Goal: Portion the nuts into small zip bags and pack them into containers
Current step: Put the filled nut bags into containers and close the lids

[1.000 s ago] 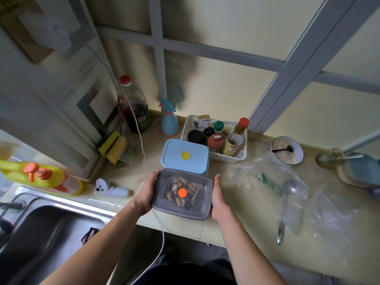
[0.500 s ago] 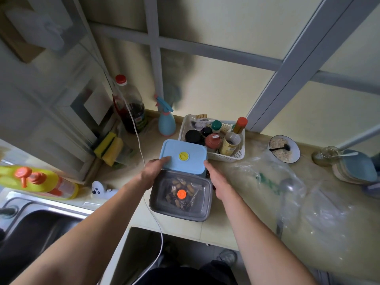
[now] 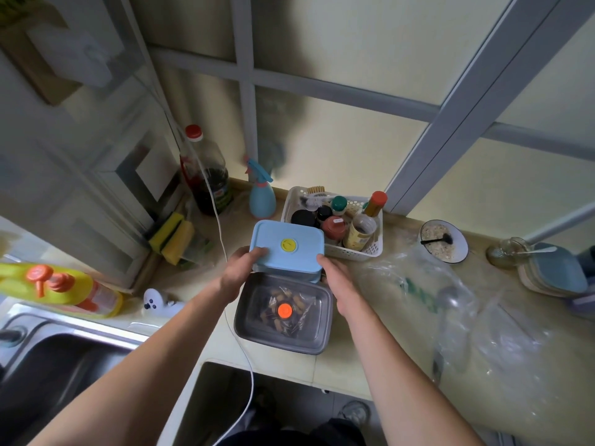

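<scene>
A blue lidded container point(image 3: 286, 246) with a yellow button sits on the counter just behind a grey container point(image 3: 283, 317). The grey one has a clear lid with an orange button, and a zip bag of nuts shows through it. My left hand point(image 3: 240, 272) grips the blue container's near left corner, thumb on the lid. My right hand point(image 3: 338, 281) holds its near right corner. Neither hand touches the grey container.
A white basket point(image 3: 354, 251) of jars and bottles stands right behind the blue container. Crumpled clear plastic bags point(image 3: 450, 300) and a ladle lie to the right, with a bowl of nuts point(image 3: 444, 241) beyond. A sink point(image 3: 48, 365) is at the left; a white cable point(image 3: 238, 336) runs past the grey container.
Both hands let go of the grey container and moved forward onto the blue container behind it, closing on its near corners. The grey container stays on the counter.
</scene>
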{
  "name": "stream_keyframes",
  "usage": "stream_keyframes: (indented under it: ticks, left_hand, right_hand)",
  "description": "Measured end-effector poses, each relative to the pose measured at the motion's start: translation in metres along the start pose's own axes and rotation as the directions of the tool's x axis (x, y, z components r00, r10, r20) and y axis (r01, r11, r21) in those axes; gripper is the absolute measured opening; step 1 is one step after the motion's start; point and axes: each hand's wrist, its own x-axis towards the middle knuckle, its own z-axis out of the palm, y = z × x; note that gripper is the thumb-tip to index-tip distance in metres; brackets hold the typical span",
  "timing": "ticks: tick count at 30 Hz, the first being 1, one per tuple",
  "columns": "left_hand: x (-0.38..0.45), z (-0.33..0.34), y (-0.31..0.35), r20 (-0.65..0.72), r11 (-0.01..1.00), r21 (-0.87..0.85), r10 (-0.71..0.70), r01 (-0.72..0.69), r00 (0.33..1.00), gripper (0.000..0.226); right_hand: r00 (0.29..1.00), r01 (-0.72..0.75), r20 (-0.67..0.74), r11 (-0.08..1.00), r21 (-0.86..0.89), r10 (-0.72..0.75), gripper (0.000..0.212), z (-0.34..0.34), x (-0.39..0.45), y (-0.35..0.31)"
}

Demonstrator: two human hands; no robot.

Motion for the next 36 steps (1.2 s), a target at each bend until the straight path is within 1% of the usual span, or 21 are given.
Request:
stream_keyframes:
  ticks: [2,3,6,10,12,14,16,18,20,23,25,27,29,32,36]
  left_hand:
    - [-0.004,0.003,0.007,0.003,1.000,0.024,0.006,-0.006,1.000,0.032]
    - [-0.005,0.004,0.009,0.003,0.999,0.042,0.001,-0.002,1.000,0.029]
    - [-0.003,0.004,0.010,0.027,0.991,0.131,-0.009,0.005,1.000,0.029]
    - [-0.003,0.012,0.008,0.096,0.978,0.208,-0.050,0.029,0.994,0.035]
    - [-0.002,0.016,0.011,0.137,0.957,0.288,-0.057,0.015,0.989,0.042]
    - [0.009,0.019,0.015,0.173,0.903,0.427,-0.034,-0.043,0.984,0.060]
    - [0.018,0.026,0.021,0.187,0.791,0.604,-0.021,-0.098,0.982,0.075]
    - [0.006,0.041,0.039,0.199,0.665,0.735,-0.027,-0.131,0.980,0.079]
    - [-0.004,0.057,0.050,0.202,0.587,0.797,-0.034,-0.144,0.979,0.081]
    - [-0.007,0.078,0.051,0.158,0.567,0.818,-0.058,-0.098,0.986,0.090]
    - [-0.005,0.092,0.045,0.098,0.540,0.840,-0.045,-0.059,0.994,0.096]
    - [-0.005,0.108,0.041,0.073,0.517,0.854,-0.016,-0.054,0.997,0.102]
    - [-0.006,0.124,0.039,0.076,0.532,0.844,0.008,-0.069,0.997,0.097]
    - [-0.012,0.151,0.039,0.077,0.572,0.816,0.030,-0.080,0.997,0.082]
    - [-0.024,0.185,0.042,0.027,0.542,0.839,0.058,-0.054,0.998,0.063]
  right_hand:
    - [1.000,-0.006,-0.004,1.000,-0.014,0.006,0.042,0.000,0.002,0.002]
    - [1.000,-0.008,-0.002,1.000,-0.018,0.008,0.044,-0.002,0.003,0.003]
    - [1.000,-0.017,-0.001,1.000,-0.022,0.017,0.039,-0.006,-0.002,0.004]
    - [0.998,-0.019,-0.056,1.000,-0.016,0.018,0.033,-0.018,-0.007,0.010]
    - [0.997,-0.010,-0.078,1.000,0.004,0.010,0.025,-0.026,-0.008,0.014]
    - [0.995,-0.001,-0.101,1.000,0.020,0.003,0.019,-0.033,-0.010,0.018]
    - [0.991,0.001,-0.131,0.999,0.043,0.004,0.013,-0.037,-0.012,0.019]
    - [0.989,-0.002,-0.148,0.998,0.061,0.011,0.006,-0.041,-0.013,0.021]
    - [0.988,-0.013,-0.152,0.996,0.092,0.027,0.007,-0.045,-0.014,0.023]
    - [0.986,-0.015,-0.165,0.993,0.118,0.034,0.011,-0.055,-0.014,0.026]
    - [0.985,-0.020,-0.167,0.993,0.121,0.040,0.012,-0.064,-0.014,0.029]
    - [0.985,-0.034,-0.167,0.993,0.113,0.053,0.015,-0.075,-0.012,0.035]
    - [0.983,-0.038,-0.172,0.992,0.117,0.058,0.019,-0.089,-0.008,0.042]
    - [0.985,-0.034,-0.164,0.990,0.135,0.056,0.037,-0.112,0.005,0.054]
    - [0.987,-0.021,-0.157,0.991,0.132,0.042,0.046,-0.141,0.027,0.072]
